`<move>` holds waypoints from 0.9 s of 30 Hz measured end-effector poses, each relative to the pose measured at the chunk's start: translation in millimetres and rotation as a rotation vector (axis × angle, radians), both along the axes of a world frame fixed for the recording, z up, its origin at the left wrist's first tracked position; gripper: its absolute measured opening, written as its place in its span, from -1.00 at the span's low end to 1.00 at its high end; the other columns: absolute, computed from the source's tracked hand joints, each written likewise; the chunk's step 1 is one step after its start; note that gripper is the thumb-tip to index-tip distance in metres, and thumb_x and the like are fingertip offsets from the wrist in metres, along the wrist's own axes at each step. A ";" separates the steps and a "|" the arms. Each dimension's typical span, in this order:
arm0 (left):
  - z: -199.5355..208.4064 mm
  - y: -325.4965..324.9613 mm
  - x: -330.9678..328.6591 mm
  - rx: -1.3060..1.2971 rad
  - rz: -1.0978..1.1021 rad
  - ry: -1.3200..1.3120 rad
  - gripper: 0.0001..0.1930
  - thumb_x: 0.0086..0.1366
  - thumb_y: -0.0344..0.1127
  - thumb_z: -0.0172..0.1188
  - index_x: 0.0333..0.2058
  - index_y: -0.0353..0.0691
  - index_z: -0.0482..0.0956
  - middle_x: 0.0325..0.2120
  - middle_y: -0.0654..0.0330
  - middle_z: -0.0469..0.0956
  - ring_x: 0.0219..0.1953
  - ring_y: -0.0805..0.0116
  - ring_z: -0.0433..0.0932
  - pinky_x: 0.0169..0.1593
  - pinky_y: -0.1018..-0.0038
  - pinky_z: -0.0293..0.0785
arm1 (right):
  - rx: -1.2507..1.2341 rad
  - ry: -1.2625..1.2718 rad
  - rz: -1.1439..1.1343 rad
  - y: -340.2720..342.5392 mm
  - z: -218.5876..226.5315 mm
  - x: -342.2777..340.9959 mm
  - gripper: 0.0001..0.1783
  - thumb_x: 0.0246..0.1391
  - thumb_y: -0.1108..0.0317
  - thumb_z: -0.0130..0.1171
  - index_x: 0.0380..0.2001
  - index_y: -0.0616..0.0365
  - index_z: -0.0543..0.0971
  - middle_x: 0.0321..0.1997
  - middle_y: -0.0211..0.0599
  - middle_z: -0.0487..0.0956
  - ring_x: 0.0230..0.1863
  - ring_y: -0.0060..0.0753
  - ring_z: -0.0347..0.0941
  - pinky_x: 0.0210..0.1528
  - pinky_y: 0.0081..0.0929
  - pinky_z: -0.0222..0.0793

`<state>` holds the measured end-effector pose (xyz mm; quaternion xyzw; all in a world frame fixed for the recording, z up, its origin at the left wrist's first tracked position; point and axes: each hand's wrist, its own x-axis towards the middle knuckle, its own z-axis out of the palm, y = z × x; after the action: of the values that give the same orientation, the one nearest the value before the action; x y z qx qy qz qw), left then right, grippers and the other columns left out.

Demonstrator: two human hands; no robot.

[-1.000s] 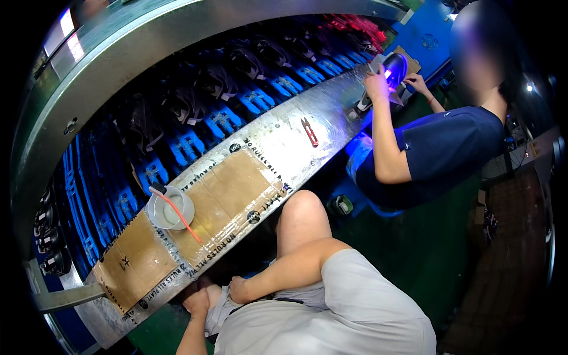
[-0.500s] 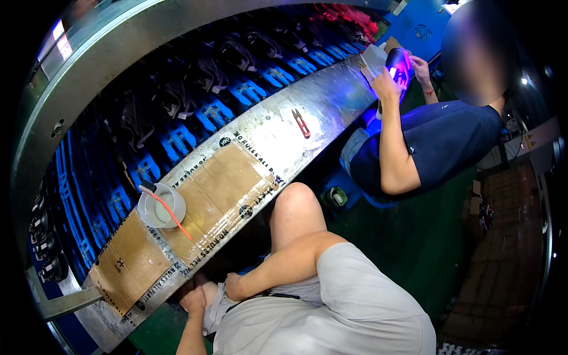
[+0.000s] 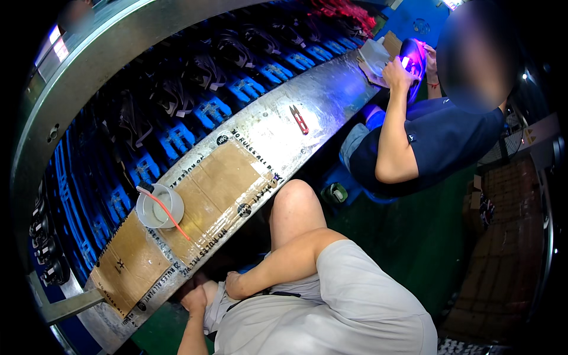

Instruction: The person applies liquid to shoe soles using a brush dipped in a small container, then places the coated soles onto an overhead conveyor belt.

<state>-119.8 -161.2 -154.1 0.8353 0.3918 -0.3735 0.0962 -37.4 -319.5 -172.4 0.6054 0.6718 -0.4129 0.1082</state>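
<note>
Both my hands are low, beside my leg and shorts at the table's near edge. My left hand rests by my bare leg; its fingers run into shadow near the table edge. My right hand lies against the light grey shorts, its fingers bent down and mostly hidden. No object shows in either hand. Closest on the table are cardboard sheets taped down with printed tape. On them stands a white plastic cup, with a red-handled brush laid across its rim.
Red thread snips lie on the metal table. Beyond it runs a line of blue holders with dark shoe-like parts. At right, a co-worker handles a dark piece under violet light, near a white container.
The co-worker's hands and the lit dark piece have shifted slightly to the right. My own hands have stayed in place.
</note>
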 end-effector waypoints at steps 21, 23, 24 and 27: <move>-8.6 2.8 -9.6 0.050 0.061 -0.066 -0.27 0.39 0.22 -0.13 -0.20 -0.43 0.75 -0.06 -0.26 0.65 0.08 -0.17 0.61 0.24 0.10 0.42 | -0.059 0.034 -0.031 -0.3 16.2 5.1 -0.59 0.24 0.23 0.10 0.08 0.10 0.69 0.14 -0.17 0.68 0.17 -0.15 0.59 0.18 -0.13 0.35; -4.3 1.0 -4.6 0.037 0.064 -0.059 -0.27 0.38 0.22 -0.12 -0.20 -0.43 0.75 -0.05 -0.26 0.65 0.10 -0.17 0.60 0.24 0.10 0.42 | -0.062 0.029 -0.044 -1.4 13.2 5.1 -0.59 0.25 0.23 0.09 0.08 0.10 0.69 0.14 -0.17 0.68 0.17 -0.15 0.59 0.19 -0.14 0.35; -2.6 1.6 -4.6 0.024 0.060 -0.038 -0.28 0.38 0.21 -0.11 -0.20 -0.43 0.75 -0.05 -0.26 0.65 0.09 -0.18 0.60 0.24 0.09 0.42 | -0.063 0.033 -0.042 -1.2 14.7 5.1 -0.59 0.25 0.23 0.08 0.08 0.10 0.69 0.14 -0.17 0.68 0.17 -0.15 0.59 0.19 -0.14 0.35; -2.4 3.1 -6.9 0.010 0.050 -0.016 -0.29 0.38 0.21 -0.10 -0.19 -0.43 0.75 -0.06 -0.25 0.65 0.09 -0.18 0.61 0.23 0.08 0.42 | -0.064 0.034 -0.038 0.0 17.2 4.7 -0.59 0.26 0.23 0.07 0.08 0.11 0.69 0.15 -0.15 0.67 0.18 -0.14 0.58 0.21 -0.15 0.34</move>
<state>-126.7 -158.0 -156.4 0.8287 0.4138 -0.3622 0.1044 -32.7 -319.5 -155.2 0.6071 0.6484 -0.4464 0.1086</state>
